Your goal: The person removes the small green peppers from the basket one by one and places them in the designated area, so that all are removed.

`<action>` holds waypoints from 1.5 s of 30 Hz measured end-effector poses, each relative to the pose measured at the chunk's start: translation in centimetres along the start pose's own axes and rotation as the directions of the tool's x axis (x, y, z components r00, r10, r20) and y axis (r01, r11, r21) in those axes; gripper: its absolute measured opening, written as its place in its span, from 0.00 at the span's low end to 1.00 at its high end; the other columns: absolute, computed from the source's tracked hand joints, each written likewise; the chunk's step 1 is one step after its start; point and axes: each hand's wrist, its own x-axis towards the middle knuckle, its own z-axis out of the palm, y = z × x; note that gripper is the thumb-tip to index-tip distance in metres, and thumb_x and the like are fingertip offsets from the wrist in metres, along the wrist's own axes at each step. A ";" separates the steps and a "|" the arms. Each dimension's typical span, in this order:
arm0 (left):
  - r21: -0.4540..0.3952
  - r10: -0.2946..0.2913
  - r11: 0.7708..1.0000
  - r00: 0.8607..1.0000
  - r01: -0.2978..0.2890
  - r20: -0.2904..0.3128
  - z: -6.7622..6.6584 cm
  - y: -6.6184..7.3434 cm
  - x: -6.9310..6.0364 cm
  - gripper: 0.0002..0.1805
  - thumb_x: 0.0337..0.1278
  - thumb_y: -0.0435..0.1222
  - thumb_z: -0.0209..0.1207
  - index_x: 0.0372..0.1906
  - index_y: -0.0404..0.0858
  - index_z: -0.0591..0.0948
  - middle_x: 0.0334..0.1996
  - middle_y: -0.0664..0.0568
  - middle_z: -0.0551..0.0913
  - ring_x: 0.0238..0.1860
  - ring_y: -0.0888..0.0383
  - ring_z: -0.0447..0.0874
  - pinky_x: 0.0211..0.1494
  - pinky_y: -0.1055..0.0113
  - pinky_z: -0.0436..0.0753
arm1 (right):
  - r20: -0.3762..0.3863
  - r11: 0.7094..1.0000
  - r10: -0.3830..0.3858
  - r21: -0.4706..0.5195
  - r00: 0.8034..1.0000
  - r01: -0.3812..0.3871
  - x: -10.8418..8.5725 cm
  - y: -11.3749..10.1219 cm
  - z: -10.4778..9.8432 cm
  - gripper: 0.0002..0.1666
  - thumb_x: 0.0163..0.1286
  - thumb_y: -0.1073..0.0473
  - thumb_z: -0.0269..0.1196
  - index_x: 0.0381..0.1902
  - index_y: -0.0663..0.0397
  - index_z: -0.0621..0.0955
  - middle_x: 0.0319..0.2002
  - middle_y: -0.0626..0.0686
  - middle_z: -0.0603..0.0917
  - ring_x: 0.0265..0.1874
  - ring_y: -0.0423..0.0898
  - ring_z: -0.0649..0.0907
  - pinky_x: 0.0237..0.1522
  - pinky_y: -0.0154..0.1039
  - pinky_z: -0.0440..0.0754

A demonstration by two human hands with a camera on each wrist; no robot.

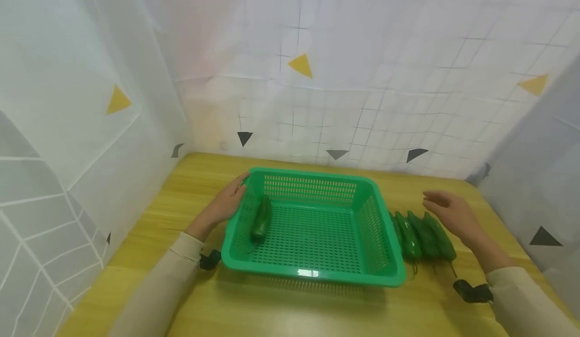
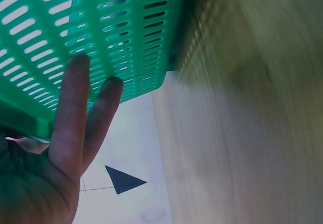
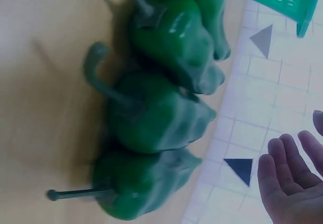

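A green plastic basket [image 1: 312, 276] with slotted walls stands on the wooden table. One long green pepper [image 1: 261, 221] lies inside it, along the left wall. My left hand [image 1: 228, 201] holds the basket's left rim; in the left wrist view two of its fingers [image 2: 70, 118] extend along the outer slotted wall. Several more green peppers [image 1: 428, 239] lie side by side at the basket's right, stems toward me. Above their far end, my right hand [image 1: 450, 213] hovers with loosely bent fingers and nothing in them. The right wrist view shows that hand [image 3: 292, 178] apart from the peppers [image 3: 146, 113].
The wooden table [image 1: 272, 312] reaches back to a white patterned sheet [image 1: 344, 100] behind the basket. More sheeting [image 1: 50, 201] hangs at the left, and a pale sheet [image 1: 548, 176] borders the right side.
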 end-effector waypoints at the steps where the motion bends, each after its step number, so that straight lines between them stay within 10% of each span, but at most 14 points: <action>1: 0.002 -0.003 1.000 1.000 0.003 -0.001 0.0 0.1 0.0 0.29 0.84 0.41 0.33 0.82 0.40 0.49 0.77 0.38 0.57 0.74 0.39 0.58 0.72 0.38 0.61 | -0.004 1.000 -0.012 -0.004 1.000 0.012 0.0 -0.2 -0.1 0.33 0.82 0.48 0.53 0.70 0.71 0.70 0.61 0.74 0.76 0.59 0.72 0.75 0.51 0.61 0.78; 45: 0.049 0.011 0.999 1.000 -0.011 -0.001 0.1 0.3 -0.1 0.29 0.85 0.40 0.32 0.82 0.37 0.48 0.79 0.38 0.52 0.78 0.38 0.49 0.76 0.40 0.53 | 0.026 0.981 -0.174 0.089 0.984 0.171 3.8 -12.1 0.9 0.26 0.81 0.52 0.56 0.66 0.66 0.76 0.60 0.67 0.80 0.58 0.63 0.79 0.56 0.58 0.77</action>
